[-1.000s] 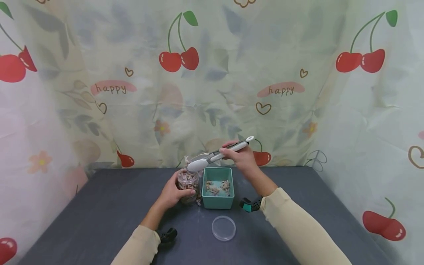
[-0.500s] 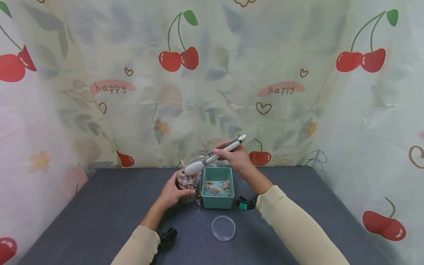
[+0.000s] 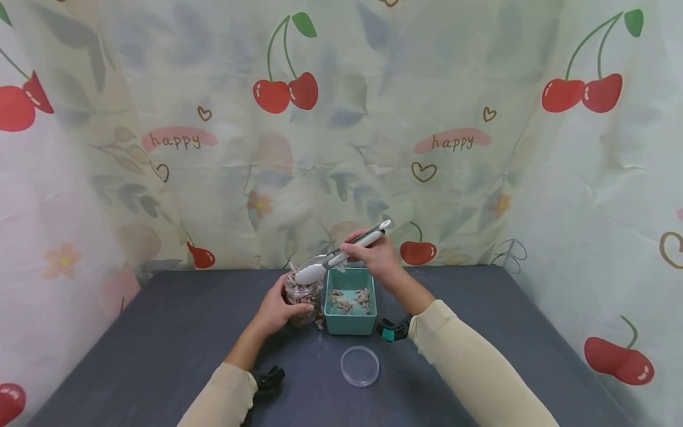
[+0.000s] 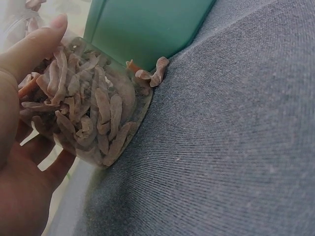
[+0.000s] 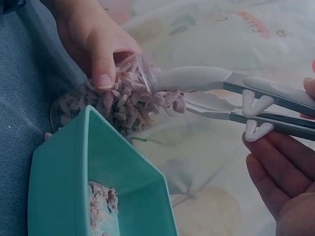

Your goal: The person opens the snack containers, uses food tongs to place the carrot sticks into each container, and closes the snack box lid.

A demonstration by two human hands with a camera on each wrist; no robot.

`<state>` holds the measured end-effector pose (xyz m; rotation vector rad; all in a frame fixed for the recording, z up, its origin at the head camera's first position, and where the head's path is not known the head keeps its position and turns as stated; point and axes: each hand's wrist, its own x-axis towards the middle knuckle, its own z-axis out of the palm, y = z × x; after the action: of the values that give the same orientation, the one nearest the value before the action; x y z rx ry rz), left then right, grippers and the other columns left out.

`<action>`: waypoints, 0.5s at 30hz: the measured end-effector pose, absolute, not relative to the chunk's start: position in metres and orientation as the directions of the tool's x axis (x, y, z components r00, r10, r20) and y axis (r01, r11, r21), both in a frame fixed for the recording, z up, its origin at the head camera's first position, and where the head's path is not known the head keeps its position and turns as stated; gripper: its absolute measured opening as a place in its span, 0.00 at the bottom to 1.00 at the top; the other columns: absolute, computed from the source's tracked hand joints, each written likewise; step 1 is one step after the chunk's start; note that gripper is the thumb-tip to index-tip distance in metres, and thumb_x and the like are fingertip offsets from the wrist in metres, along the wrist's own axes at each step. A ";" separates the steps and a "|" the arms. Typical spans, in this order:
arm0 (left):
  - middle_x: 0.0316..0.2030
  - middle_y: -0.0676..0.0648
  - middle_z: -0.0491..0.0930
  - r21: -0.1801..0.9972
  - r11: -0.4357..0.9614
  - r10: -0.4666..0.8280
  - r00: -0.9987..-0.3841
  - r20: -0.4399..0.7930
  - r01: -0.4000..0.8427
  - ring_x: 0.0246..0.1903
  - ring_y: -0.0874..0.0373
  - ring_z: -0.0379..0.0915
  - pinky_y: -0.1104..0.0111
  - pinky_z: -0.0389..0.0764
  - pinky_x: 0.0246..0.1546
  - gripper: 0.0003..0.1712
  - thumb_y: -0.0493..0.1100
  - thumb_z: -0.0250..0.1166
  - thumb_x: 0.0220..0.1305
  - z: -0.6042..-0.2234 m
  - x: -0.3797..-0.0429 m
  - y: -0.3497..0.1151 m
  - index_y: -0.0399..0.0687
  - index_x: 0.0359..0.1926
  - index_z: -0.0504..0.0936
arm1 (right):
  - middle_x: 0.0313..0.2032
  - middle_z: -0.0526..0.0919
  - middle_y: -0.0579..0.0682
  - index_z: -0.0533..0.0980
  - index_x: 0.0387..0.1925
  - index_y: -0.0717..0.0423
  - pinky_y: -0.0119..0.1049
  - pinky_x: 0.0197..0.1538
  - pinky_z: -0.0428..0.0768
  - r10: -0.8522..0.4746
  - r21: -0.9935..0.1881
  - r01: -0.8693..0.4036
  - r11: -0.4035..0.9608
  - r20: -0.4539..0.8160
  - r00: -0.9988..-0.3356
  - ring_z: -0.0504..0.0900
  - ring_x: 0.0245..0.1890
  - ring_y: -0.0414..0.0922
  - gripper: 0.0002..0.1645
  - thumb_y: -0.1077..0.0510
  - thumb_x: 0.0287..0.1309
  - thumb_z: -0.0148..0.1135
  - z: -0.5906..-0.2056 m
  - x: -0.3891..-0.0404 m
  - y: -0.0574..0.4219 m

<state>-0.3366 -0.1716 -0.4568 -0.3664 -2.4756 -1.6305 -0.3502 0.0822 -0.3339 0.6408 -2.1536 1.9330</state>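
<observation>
My left hand (image 3: 276,309) grips a clear jar (image 4: 98,113) filled with brownish, shrivelled strips, thumb on the near side. The kind of strips is unclear. In my right hand (image 3: 377,256) are white and grey tongs (image 3: 311,274), held slanting down to the left. The tongs' heads are at the jar's mouth, around strips that stick out of it, as the right wrist view shows. Beside the jar stands a teal rectangular box (image 3: 350,325) with a few clumps of strips (image 3: 342,303) on its bottom.
A clear round lid (image 3: 360,366) lies on the dark grey cloth (image 3: 171,350) in front of the box. Several loose strips (image 4: 158,73) lie on the cloth between jar and box. A printed curtain (image 3: 341,130) hangs behind and along both sides.
My right hand has moved left, bringing the tongs' heads down from above the jar's right side onto the strips at its mouth. My left hand and the jar stay in place.
</observation>
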 end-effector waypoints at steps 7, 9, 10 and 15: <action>0.57 0.40 0.73 0.881 0.372 0.124 -0.956 0.264 0.292 0.53 0.48 0.71 0.55 0.71 0.52 0.51 0.43 0.80 0.47 -0.457 -0.336 -0.172 0.43 0.69 0.61 | 0.29 0.85 0.54 0.82 0.34 0.64 0.48 0.38 0.82 -0.211 -0.900 -0.421 0.110 0.392 -0.895 0.84 0.31 0.53 0.09 0.63 0.53 0.72 -0.331 -0.348 0.077; 0.57 0.40 0.73 0.884 0.367 0.123 -0.957 0.264 0.291 0.53 0.48 0.71 0.54 0.70 0.53 0.51 0.43 0.80 0.47 -0.456 -0.336 -0.171 0.43 0.69 0.61 | 0.29 0.84 0.54 0.82 0.34 0.63 0.49 0.39 0.82 -0.221 -0.895 -0.424 0.135 0.390 -0.894 0.84 0.30 0.50 0.09 0.62 0.53 0.72 -0.328 -0.348 0.074; 0.57 0.40 0.73 0.884 0.366 0.123 -0.957 0.263 0.290 0.53 0.48 0.71 0.54 0.70 0.53 0.52 0.43 0.80 0.47 -0.456 -0.336 -0.171 0.43 0.69 0.61 | 0.29 0.84 0.54 0.82 0.34 0.62 0.49 0.39 0.82 -0.227 -0.892 -0.426 0.153 0.388 -0.893 0.84 0.30 0.49 0.09 0.61 0.53 0.72 -0.326 -0.347 0.073; 0.58 0.39 0.72 0.878 0.386 0.124 -0.959 0.253 0.282 0.55 0.47 0.70 0.53 0.69 0.55 0.53 0.45 0.79 0.47 -0.454 -0.336 -0.171 0.43 0.71 0.59 | 0.26 0.83 0.50 0.81 0.32 0.60 0.49 0.39 0.80 -0.253 -0.872 -0.440 0.212 0.386 -0.887 0.82 0.27 0.50 0.09 0.59 0.52 0.73 -0.317 -0.341 0.067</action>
<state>-0.3361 -0.1706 -0.4544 -0.3678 -2.4905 -1.6235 -0.3409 0.0670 -0.3172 0.6690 -2.3165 1.7539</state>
